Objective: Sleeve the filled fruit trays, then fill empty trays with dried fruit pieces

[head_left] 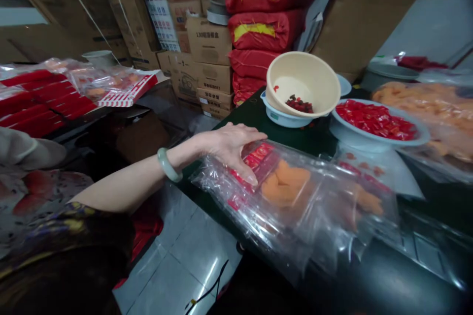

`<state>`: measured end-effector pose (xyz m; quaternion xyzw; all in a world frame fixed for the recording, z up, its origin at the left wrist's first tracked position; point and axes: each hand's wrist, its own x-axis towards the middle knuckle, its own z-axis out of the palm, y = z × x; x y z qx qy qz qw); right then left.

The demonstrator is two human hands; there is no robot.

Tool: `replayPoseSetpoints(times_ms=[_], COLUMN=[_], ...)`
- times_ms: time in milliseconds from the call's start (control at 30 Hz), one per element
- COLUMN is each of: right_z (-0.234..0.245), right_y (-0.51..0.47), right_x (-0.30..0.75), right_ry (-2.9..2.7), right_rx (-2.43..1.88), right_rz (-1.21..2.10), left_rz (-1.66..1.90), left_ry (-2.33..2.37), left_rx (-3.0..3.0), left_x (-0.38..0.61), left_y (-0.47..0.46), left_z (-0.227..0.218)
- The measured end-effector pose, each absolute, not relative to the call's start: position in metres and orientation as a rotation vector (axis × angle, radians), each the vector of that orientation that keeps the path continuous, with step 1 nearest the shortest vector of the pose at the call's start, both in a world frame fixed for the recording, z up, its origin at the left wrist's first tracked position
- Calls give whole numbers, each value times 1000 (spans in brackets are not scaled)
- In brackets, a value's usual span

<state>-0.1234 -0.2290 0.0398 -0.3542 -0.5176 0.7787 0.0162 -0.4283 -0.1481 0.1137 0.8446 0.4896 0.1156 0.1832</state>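
My left hand (232, 145), with a pale green bangle (169, 165) at the wrist, rests on a clear plastic bag (258, 209) at the table edge. Its thumb and fingers are spread apart across a flat red packet (258, 157) in the bag. Beside that packet, in the same bag, lies an orange, lumpy piece (285, 183) that looks like dried food. Further right, under more clear plastic, is another orange piece (367, 201). My right hand is out of view.
Behind the bags stand a cream bowl (325, 78) with small dark red pieces and a pale blue dish (421, 139) of red packets. A large bag of orange pieces (436, 108) lies right. At left, another person's sleeve (33, 155) is beside stacked red packages (44, 98). Cartons (210, 42) stand behind.
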Motion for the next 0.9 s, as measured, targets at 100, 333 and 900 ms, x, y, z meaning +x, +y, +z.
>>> replayPoseSetpoints(times_ms=[100,333,900], right_z=[14,-3,13], right_y=[-263,-282,-150], right_x=[-150,-213,-215], right_ry=[-1434,-639,-898], right_rx=[-1149,-959,-1228], right_rz=[2572,2393,1976], left_rz=[260,142,353], left_ry=[1375,1206,1216], left_rx=[2354,1870,1258], left_x=[-426,-416,-447], left_y=[-134,-87,-110], left_z=[121,126,86])
